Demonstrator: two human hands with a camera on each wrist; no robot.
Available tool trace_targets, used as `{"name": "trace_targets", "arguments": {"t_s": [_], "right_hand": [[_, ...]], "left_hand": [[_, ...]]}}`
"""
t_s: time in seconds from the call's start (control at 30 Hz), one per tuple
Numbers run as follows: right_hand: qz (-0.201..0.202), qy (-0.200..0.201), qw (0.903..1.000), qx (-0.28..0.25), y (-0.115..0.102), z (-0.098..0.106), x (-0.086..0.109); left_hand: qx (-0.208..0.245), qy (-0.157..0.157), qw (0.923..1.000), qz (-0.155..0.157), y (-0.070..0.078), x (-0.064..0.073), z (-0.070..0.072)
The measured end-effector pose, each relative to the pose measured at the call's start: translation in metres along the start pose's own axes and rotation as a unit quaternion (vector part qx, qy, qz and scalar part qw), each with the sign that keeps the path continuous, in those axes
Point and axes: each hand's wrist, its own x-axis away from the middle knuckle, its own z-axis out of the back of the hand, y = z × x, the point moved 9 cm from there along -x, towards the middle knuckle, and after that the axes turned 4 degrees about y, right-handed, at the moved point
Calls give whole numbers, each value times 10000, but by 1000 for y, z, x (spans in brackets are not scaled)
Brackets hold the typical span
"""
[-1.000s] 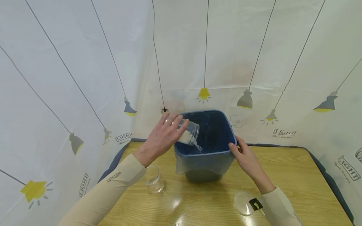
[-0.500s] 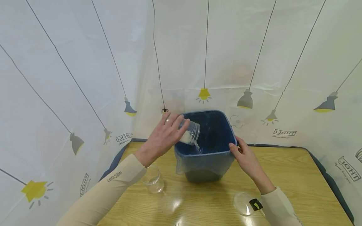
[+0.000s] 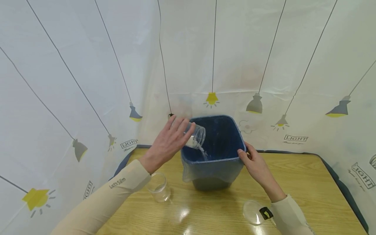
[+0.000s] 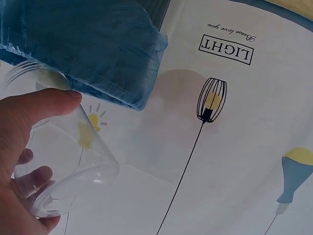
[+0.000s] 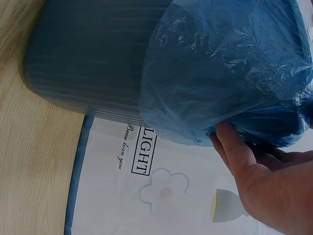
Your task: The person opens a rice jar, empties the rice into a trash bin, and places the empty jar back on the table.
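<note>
In the head view my left hand (image 3: pixel 168 142) holds a clear jar (image 3: pixel 200 133) tipped over the left side of a bin (image 3: pixel 211 183). White grains (image 3: pixel 203 153) spill from its mouth into the bin, and some still lie inside the jar. The left wrist view shows thumb and fingers wrapped round the jar (image 4: pixel 83 164), whose base end is see-through. A thin blue bag (image 5: pixel 210 63) lines the bin and folds down over its rim. My right hand (image 3: pixel 256 164) grips that rim at the near right corner, thumb on top, fingers behind the bag.
An open clear jar (image 3: pixel 160 189) stands on the wooden table (image 3: pixel 205 215) left of the bin. A clear round lid (image 3: pixel 252 212) lies by the right sleeve, near a small black tag (image 3: pixel 266 213). A white sheet (image 3: pixel 188 58) printed with lamps hangs behind the table.
The jar's mouth has shifted slightly left, and less white shows inside it. Grains keep running into the bin. My right hand stays on the rim.
</note>
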Motion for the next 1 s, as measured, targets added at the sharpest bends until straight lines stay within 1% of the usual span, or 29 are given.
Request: {"name": "trace_targets", "arguments": {"t_s": [0.3, 0.4, 0.6, 0.83, 1.0], "right_hand": [[39, 4, 10000, 11, -1, 1, 0], [64, -13, 10000, -47, -1, 1, 0], [130, -63, 9998, -119, 0, -1, -1], [145, -40, 9998, -100, -1, -1, 0], [129, -11, 9999, -104, -1, 0, 0]], "left_hand": [[-314, -228, 9991, -150, 1, 3, -5], [-393, -246, 9988, -160, 3, 4, -6], [-506, -67, 9985, -201, 9, 5, -5], [-830, 190, 9959, -309, 12, 7, 0], [-1030, 189, 9938, -367, 13, 9, 1]]}}
